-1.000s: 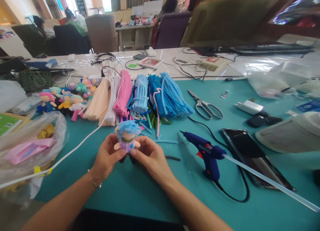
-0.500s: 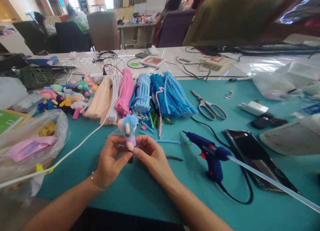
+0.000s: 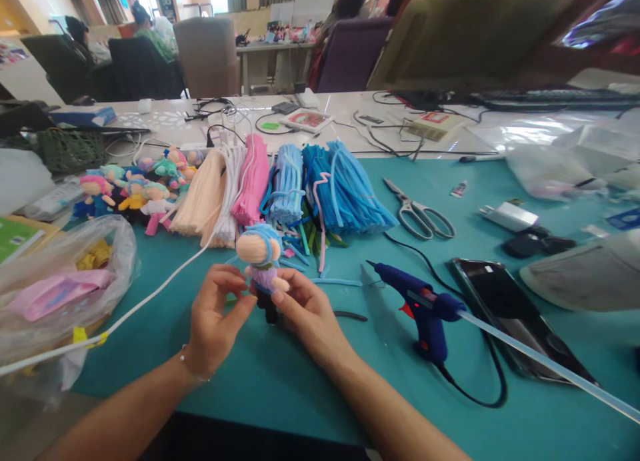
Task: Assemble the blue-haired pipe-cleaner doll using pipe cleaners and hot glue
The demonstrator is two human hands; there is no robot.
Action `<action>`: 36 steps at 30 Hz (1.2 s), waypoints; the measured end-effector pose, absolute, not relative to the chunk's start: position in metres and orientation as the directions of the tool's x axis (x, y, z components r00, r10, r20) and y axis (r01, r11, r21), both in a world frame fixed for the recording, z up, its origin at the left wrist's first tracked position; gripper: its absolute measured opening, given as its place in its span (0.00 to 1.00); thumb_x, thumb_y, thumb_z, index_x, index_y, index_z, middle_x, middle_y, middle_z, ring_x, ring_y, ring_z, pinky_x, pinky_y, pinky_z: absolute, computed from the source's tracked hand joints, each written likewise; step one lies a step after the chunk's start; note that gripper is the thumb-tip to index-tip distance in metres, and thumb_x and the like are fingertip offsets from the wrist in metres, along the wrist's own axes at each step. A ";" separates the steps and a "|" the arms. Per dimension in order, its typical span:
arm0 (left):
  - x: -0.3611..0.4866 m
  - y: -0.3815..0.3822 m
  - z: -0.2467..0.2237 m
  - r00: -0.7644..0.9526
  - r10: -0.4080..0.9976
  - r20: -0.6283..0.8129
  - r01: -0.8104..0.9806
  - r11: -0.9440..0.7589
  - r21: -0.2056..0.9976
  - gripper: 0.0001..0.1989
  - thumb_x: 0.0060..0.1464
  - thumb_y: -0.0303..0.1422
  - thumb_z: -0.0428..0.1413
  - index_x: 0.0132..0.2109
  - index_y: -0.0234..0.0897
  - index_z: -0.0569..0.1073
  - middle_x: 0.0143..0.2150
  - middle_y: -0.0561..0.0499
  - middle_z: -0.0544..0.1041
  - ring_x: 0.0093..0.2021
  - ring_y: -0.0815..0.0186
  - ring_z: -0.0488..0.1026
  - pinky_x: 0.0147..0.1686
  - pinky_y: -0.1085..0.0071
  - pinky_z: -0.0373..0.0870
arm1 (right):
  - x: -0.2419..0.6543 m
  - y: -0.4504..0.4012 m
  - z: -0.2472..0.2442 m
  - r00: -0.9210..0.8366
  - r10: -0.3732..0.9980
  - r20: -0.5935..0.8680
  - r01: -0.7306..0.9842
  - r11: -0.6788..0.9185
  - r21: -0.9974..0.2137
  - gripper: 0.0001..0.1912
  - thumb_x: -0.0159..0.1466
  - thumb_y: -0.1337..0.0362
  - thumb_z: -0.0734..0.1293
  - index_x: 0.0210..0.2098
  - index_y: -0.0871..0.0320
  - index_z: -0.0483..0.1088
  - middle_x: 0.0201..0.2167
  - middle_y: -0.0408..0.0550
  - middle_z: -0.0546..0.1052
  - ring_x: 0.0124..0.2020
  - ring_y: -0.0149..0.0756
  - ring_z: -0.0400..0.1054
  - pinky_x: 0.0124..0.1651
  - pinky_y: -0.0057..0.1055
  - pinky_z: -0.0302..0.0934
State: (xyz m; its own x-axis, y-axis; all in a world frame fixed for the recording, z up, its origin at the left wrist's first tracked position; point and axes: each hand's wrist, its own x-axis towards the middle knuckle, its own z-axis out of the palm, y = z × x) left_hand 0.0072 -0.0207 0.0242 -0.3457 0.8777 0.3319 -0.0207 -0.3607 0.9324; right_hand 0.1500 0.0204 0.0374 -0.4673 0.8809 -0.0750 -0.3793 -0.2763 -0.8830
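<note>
A small doll [image 3: 262, 274] with blue hair, a peach face, a lilac top and dark legs is upright between my hands. My right hand [image 3: 307, 311] pinches it at its right side, thumb in front. My left hand [image 3: 217, 321] is just left of the doll, its thumb and fingers apart, with a gap between them and the doll. Behind the doll lie bundles of pipe cleaners: peach [image 3: 201, 194], pink [image 3: 251, 181], light blue [image 3: 287, 188] and darker blue [image 3: 350, 191]. Short cut pieces lie in front of the bundles.
A blue glue gun [image 3: 423, 308] with a long glue stick, a phone [image 3: 515, 321] and scissors [image 3: 420, 211] lie to the right. Finished dolls [image 3: 133, 188] and a plastic bag [image 3: 120, 248] are at the left. A white cable [image 3: 165, 284] crosses the left side.
The doll has turned from a side view so its face and dark legs show. My left hand's fingers have moved slightly left, away from it; my right hand still holds it.
</note>
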 end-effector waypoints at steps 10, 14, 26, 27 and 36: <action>0.006 -0.004 0.027 -0.116 0.986 -0.121 -0.507 0.046 0.861 0.22 0.32 0.41 0.72 0.38 0.38 0.79 0.34 0.50 0.81 0.39 0.62 0.76 0.44 0.66 0.70 | 0.150 0.017 0.039 -0.535 0.845 -0.005 -0.313 -0.204 -0.928 0.19 0.56 0.49 0.73 0.38 0.56 0.69 0.30 0.42 0.71 0.28 0.28 0.62 0.30 0.26 0.56; 0.006 -0.005 0.027 -0.135 0.976 -0.168 -0.568 0.063 0.821 0.21 0.30 0.41 0.72 0.35 0.38 0.80 0.33 0.51 0.81 0.36 0.63 0.76 0.41 0.67 0.70 | 0.148 0.015 0.040 -0.511 0.859 0.037 -0.261 -0.115 -0.958 0.18 0.58 0.49 0.71 0.38 0.56 0.69 0.32 0.43 0.71 0.31 0.30 0.63 0.35 0.28 0.59; 0.008 -0.006 0.040 -0.080 0.963 -0.259 -0.637 0.151 0.756 0.15 0.36 0.37 0.69 0.33 0.35 0.78 0.25 0.53 0.76 0.27 0.65 0.73 0.31 0.67 0.71 | 0.163 0.015 0.047 -0.241 0.839 0.488 0.196 0.534 -0.822 0.04 0.59 0.72 0.63 0.32 0.56 0.67 0.24 0.40 0.64 0.25 0.30 0.61 0.28 0.27 0.57; 0.009 -0.007 0.041 -0.066 0.963 -0.263 -0.631 0.164 0.758 0.14 0.37 0.37 0.68 0.33 0.35 0.78 0.25 0.53 0.76 0.26 0.65 0.73 0.31 0.68 0.71 | 0.164 0.015 0.049 -0.251 0.787 0.564 0.229 0.614 -0.755 0.05 0.59 0.72 0.62 0.32 0.56 0.67 0.24 0.40 0.65 0.25 0.30 0.61 0.27 0.27 0.58; 0.010 -0.008 0.037 -0.080 0.962 -0.261 -0.587 0.167 0.792 0.14 0.36 0.31 0.66 0.35 0.34 0.78 0.28 0.54 0.76 0.27 0.72 0.68 0.29 0.76 0.65 | 0.163 0.012 0.053 -0.408 0.545 0.732 0.468 0.814 -0.345 0.08 0.63 0.69 0.62 0.36 0.60 0.73 0.27 0.46 0.67 0.26 0.33 0.60 0.27 0.30 0.57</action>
State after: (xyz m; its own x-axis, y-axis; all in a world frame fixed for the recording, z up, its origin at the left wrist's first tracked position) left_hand 0.0100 -0.0079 0.0367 -0.0797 0.9619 -0.2614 -0.5874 0.1665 0.7920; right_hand 0.1626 0.0117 0.0527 -0.4081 0.5452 0.7323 0.4675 0.8138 -0.3453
